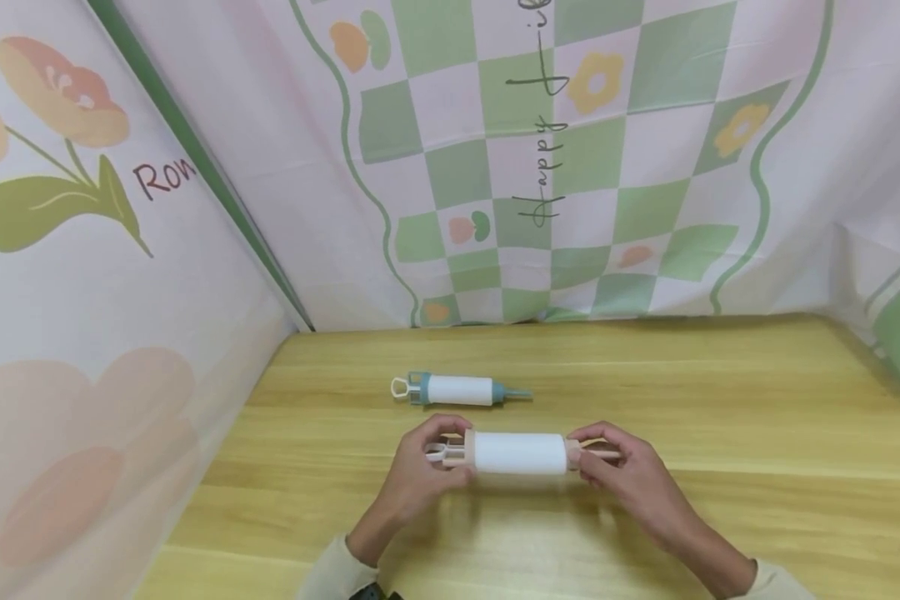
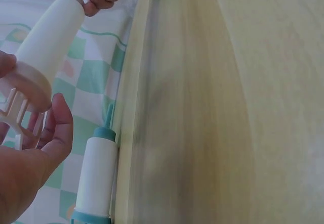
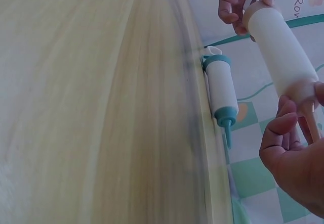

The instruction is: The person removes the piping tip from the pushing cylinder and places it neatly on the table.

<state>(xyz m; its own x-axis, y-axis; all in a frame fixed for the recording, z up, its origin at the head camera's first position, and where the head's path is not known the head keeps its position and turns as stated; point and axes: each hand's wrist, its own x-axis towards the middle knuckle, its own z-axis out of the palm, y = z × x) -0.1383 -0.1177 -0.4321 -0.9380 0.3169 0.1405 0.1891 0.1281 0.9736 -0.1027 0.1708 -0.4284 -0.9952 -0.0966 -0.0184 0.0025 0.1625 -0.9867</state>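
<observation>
We find the beige bottle (image 1: 520, 452) lying crosswise between two hands, towards the middle of the counter's visible width and apparently raised off it. The left hand (image 1: 420, 467) grasps the collar (image 1: 470, 450); the right hand (image 1: 637, 475) grasps the cap (image 3: 299, 90) beside the nozzle (image 3: 313, 120).

We judge a slip the chief hazard: both grips are at the ends, and the rounded body, if released, could roll. Uneven twisting might strain the nozzle. The teal bottle (image 1: 460, 390) lies just beyond, between the beige bottle and the far edge; a careless forward reach could knock it towards the patterned cloth (image 1: 525, 167).

We note the widest room for moving on the counter (image 1: 780, 417) to the right. The left edge meets cloth; the near edge is out of view.
</observation>
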